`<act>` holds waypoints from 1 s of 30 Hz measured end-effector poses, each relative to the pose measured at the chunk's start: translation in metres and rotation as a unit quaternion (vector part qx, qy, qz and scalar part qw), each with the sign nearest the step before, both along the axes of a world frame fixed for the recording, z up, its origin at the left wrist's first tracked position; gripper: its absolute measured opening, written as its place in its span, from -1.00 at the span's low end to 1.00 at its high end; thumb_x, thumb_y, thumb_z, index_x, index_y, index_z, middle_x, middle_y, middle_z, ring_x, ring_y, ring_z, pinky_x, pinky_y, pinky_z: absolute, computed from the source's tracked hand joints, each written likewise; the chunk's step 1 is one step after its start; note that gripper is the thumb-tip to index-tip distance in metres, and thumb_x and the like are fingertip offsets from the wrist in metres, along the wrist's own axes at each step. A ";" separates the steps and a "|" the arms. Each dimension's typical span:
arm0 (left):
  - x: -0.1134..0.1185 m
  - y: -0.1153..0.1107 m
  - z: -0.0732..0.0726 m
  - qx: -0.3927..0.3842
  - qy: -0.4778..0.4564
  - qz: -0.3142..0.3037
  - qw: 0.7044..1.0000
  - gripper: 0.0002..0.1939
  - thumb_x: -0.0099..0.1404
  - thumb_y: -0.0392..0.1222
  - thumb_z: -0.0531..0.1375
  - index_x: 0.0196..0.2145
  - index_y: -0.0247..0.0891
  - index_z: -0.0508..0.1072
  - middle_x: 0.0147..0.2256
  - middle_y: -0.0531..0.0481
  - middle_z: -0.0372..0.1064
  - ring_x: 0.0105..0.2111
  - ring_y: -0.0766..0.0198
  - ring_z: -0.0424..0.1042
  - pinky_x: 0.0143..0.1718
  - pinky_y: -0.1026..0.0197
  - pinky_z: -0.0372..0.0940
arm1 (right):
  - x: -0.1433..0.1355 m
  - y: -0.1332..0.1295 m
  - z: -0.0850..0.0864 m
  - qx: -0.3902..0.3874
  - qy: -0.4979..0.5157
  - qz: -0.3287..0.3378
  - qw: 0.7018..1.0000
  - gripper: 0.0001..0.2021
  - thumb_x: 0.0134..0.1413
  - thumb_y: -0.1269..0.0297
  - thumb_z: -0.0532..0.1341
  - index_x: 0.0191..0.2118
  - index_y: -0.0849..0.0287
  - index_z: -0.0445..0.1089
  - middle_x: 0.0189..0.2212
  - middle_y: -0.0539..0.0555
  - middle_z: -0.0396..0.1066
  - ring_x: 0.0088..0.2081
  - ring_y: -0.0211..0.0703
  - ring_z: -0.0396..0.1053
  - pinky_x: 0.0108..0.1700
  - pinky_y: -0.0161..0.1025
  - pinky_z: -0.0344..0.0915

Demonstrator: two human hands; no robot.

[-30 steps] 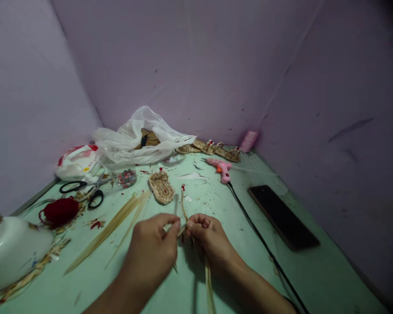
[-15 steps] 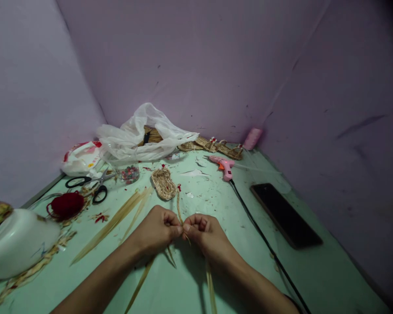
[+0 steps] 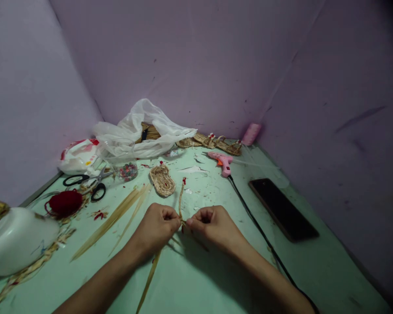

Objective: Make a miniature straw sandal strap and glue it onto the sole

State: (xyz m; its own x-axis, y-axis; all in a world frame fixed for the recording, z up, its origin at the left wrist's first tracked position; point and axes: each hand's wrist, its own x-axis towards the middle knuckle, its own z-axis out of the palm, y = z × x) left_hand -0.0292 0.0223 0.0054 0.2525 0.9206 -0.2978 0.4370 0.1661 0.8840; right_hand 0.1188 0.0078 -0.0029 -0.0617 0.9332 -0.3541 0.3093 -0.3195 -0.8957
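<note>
A thin braid of straw-coloured fibre (image 3: 180,198), its far end tied with red yarn, stands out from between my two hands. My left hand (image 3: 162,222) pinches it at its near end, thumb against the fingers. Just beside it my right hand (image 3: 212,222) pinches a strand at the same point. Loose strands trail below, and a long flat strip (image 3: 150,272) hangs toward me under my left hand. Beyond my hands lies a small woven sole (image 3: 163,180) with a red bead at its tip. More flat fibre strips (image 3: 109,222) lie to the left.
Right of centre is a pink glue gun (image 3: 223,162) with a black cord; a phone (image 3: 283,209) lies beyond the cord. At left are scissors (image 3: 98,192), red yarn (image 3: 65,202), a tub of beads (image 3: 128,172) and a white container (image 3: 22,242). A plastic bag (image 3: 118,135) and woven pieces (image 3: 216,143) line the wall.
My hands have drawn slightly apart, the right one moving rightward. The braid now stands straighter, its red end farther right. The strip that hung under my right hand no longer shows there.
</note>
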 end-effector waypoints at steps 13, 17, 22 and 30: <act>0.020 -0.009 -0.014 -0.106 -0.133 0.206 0.964 -0.90 -0.20 -0.25 0.09 -0.73 -0.28 0.19 -0.78 0.21 -0.02 -0.76 0.50 -0.11 -0.70 0.36 -0.20 | -0.024 -0.035 -0.015 0.378 -0.408 0.213 0.803 -0.69 -0.20 0.63 0.03 -0.30 0.37 0.42 -0.51 0.23 0.43 -0.57 -0.13 0.31 -0.61 -0.28 0.00; 0.019 -0.011 -0.019 -0.054 -0.119 0.186 0.974 -0.81 -0.11 -0.17 0.10 -0.72 -0.26 0.15 -0.75 0.20 -0.01 -0.69 0.45 -0.04 -0.65 0.35 -0.10 | -0.020 -0.038 -0.007 0.373 -0.346 0.245 0.826 -0.61 -0.22 0.49 0.12 -0.14 0.42 0.36 -0.38 0.27 0.45 -0.48 -0.07 0.35 -0.55 -0.25 0.10; 0.015 -0.012 -0.016 -0.003 -0.069 0.122 0.990 -0.78 -0.02 -0.14 0.05 -0.69 -0.24 0.11 -0.72 0.18 -0.04 -0.66 0.43 -0.05 -0.62 0.34 -0.10 | 0.006 -0.021 0.006 0.246 -0.145 0.001 0.958 -0.69 0.03 0.19 0.07 -0.59 0.23 0.39 -0.65 0.06 0.34 -0.59 -0.26 0.23 -0.51 -0.31 0.11; 0.019 -0.029 -0.008 0.091 0.090 -0.037 0.991 -0.80 0.13 -0.18 -0.04 -0.61 -0.24 0.14 -0.65 0.13 0.02 -0.58 0.36 0.05 -0.55 0.30 -0.05 | 0.026 0.015 -0.002 -0.037 0.268 -0.193 0.943 -0.83 -0.03 0.33 0.17 -0.50 0.34 0.38 -0.61 0.06 0.36 -0.67 -0.38 0.24 -0.62 -0.41 0.21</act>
State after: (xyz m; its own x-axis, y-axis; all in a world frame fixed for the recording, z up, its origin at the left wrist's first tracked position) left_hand -0.0098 -0.0066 -0.0029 0.2789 0.9441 -0.1756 0.5951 -0.0264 0.8032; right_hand 0.1452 0.0231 -0.0044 0.0891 0.8971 -0.4328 -0.3332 -0.3827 -0.8617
